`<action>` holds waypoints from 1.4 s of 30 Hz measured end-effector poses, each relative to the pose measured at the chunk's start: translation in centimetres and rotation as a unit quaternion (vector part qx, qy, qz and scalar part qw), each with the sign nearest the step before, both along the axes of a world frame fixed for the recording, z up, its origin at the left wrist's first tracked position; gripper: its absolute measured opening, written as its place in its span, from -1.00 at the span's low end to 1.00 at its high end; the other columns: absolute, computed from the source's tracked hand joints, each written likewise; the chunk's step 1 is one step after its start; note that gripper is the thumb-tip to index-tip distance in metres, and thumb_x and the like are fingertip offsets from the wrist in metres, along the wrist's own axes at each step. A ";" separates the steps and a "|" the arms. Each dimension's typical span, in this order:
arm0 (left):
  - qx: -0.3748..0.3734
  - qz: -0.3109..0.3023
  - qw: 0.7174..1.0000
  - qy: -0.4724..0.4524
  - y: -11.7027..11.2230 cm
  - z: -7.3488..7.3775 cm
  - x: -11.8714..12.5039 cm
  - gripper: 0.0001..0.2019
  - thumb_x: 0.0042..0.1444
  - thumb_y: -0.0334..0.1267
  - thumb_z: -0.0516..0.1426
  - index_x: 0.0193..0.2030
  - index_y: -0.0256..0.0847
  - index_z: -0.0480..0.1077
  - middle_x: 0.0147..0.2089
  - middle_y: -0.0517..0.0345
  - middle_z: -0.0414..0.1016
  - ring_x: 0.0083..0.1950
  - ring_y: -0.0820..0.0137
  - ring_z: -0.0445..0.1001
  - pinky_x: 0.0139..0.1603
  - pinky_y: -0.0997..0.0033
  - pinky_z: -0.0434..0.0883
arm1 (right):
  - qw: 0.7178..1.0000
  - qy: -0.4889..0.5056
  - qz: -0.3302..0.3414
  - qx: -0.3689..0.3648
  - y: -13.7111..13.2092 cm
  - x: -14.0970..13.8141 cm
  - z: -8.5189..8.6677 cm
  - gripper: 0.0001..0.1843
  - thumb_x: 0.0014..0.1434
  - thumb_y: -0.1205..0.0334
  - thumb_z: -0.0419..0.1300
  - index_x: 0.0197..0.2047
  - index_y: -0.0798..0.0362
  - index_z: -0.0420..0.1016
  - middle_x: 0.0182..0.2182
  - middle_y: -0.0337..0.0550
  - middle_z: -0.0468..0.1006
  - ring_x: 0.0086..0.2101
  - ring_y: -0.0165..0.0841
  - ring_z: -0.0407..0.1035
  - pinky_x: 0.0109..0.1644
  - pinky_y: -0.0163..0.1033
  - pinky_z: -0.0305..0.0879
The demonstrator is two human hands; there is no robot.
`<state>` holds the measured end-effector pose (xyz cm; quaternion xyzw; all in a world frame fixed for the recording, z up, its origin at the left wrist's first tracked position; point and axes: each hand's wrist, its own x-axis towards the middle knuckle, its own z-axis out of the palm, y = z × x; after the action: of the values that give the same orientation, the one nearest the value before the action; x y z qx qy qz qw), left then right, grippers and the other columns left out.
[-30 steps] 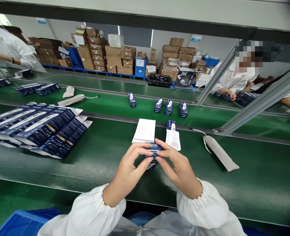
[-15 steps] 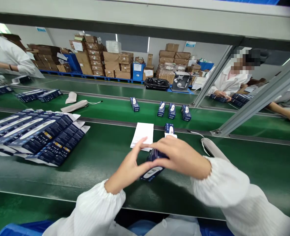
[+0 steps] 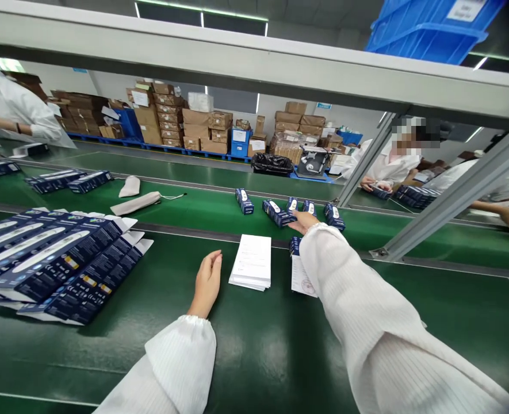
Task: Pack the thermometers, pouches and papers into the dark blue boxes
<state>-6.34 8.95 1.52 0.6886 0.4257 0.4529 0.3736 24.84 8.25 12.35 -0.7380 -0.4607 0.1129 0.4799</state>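
Note:
My right hand (image 3: 303, 221) reaches out over the far conveyor belt (image 3: 202, 210), fingers stretched out. Its fingertips touch the end of a dark blue thermometer box (image 3: 276, 213) lying flat on that belt. Beside it stand several upright blue boxes (image 3: 334, 216). My left hand (image 3: 206, 280) rests open on the near green belt (image 3: 254, 345), holding nothing, just left of a stack of white leaflets (image 3: 251, 269). A stamped slip (image 3: 302, 279) and a small blue box (image 3: 294, 245) sit partly hidden behind my right sleeve.
A pile of flat blue cartons (image 3: 56, 260) lies at the left. Grey pouches (image 3: 136, 202) rest on the far belt. Slanted metal struts (image 3: 448, 198) rise at the right. Co-workers in white sit at far left (image 3: 16, 109) and right (image 3: 386, 167). Cardboard boxes (image 3: 202, 123) stand behind.
My right hand carried the blue box from in front of me out to the far belt and laid it down. My left hand let go and dropped to the near belt.

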 end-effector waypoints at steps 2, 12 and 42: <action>0.022 -0.008 1.000 0.013 0.0 0.2 -0.2 -0.66 0.26 -0.09 -0.07 0.03 -0.16 0.37 0.05 0.02 0.44 0.11 0.30 0.38 0.18 0.21 0.28 | 0.998 0.000 0.034 -0.045 -0.7 -0.2 0.9 -0.64 0.24 0.12 0.04 -0.20 0.27 0.48 -0.34 0.06 0.57 -0.45 -0.41 0.46 -0.31 -0.25 0.43; 0.272 -0.134 0.928 0.217 -4.9 2.2 6.4 -0.60 0.29 -0.19 -0.10 0.16 -0.31 0.30 0.28 -0.18 0.24 0.31 0.15 0.18 0.27 0.06 0.17 | 0.932 -0.254 0.198 -0.167 -17.4 -4.8 -1.7 -0.75 0.02 0.16 0.31 -0.20 0.02 0.53 -0.07 -0.04 0.53 -0.03 -0.11 0.38 0.10 0.02 0.27; 0.123 -0.159 0.921 0.335 -4.5 10.2 8.6 -0.58 0.28 -0.27 -0.15 0.23 -0.25 0.22 0.10 -0.14 0.39 0.17 0.14 0.33 0.15 0.15 0.24 | 0.964 -0.244 0.043 -0.095 -17.5 -4.0 -5.2 -0.79 0.25 0.25 0.03 -0.42 0.06 0.35 -0.42 -0.15 0.45 -0.39 -0.33 0.34 -0.30 -0.24 0.19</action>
<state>2.21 4.45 11.70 0.8992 0.3516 0.1791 0.1892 20.88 -9.27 7.13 -0.7651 -0.5821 -0.0065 0.2751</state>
